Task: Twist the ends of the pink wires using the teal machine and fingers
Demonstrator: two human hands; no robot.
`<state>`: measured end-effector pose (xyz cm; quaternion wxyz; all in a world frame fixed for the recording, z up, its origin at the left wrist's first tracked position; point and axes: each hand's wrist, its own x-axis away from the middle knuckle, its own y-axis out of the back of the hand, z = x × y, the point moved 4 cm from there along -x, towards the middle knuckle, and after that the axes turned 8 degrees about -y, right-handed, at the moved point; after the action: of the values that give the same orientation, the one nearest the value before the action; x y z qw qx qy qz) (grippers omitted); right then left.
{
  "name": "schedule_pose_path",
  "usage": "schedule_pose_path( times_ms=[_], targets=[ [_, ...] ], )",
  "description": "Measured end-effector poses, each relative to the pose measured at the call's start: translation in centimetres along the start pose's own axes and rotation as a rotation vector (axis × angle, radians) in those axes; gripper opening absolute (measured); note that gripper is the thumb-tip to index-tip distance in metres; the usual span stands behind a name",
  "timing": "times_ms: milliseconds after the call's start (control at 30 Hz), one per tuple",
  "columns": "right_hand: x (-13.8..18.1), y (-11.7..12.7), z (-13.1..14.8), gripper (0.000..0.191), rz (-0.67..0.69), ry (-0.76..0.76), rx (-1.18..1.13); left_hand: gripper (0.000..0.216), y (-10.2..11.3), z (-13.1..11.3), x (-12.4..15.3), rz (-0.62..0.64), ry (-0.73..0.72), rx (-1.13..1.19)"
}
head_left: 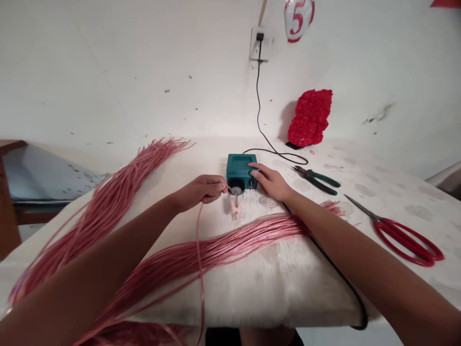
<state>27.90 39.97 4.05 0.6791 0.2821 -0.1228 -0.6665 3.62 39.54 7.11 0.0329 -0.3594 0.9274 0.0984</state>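
My left hand (202, 190) is closed in a pinch on the end of one pink strand (199, 250), holding its tip against the black chuck (236, 186) at the front of a small teal machine (240, 169). The strand trails back toward me over the table's front edge. My right hand (271, 181) lies on the machine's right side, fingers stretched out, a fingertip on its green button (251, 173). A small pink piece (235, 210) hangs below the chuck.
A long bundle of pink strands (108, 202) runs along the left, another bundle (230, 245) crosses under my arms. Green-handled pliers (317, 179) and red-handled scissors (399, 233) lie at the right. A red flower block (310, 117) stands against the wall. A black cord (260, 110) runs to the wall socket.
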Motion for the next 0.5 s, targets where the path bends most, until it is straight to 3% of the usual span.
schedule_pose_path(
  times_ms=[133,233,367,500],
  targets=[
    [0.3,0.8,1.0,0.052,0.033,-0.034,0.037,0.028,-3.4,-3.9,2.5,-0.073,-0.049,0.007],
    [1.5,1.5,2.2,0.049,0.003,-0.070,0.020,0.025,-7.5,-5.5,5.8,-0.140,-0.068,0.005],
    [6.0,1.4,4.3,0.029,-0.022,-0.102,-0.085,0.023,-14.6,-4.3,11.3,-0.184,0.018,0.083],
    [13.7,-0.6,5.8,0.033,0.027,-0.114,-0.214,0.030,-21.1,-1.2,16.3,-0.245,0.128,0.181]
  ],
)
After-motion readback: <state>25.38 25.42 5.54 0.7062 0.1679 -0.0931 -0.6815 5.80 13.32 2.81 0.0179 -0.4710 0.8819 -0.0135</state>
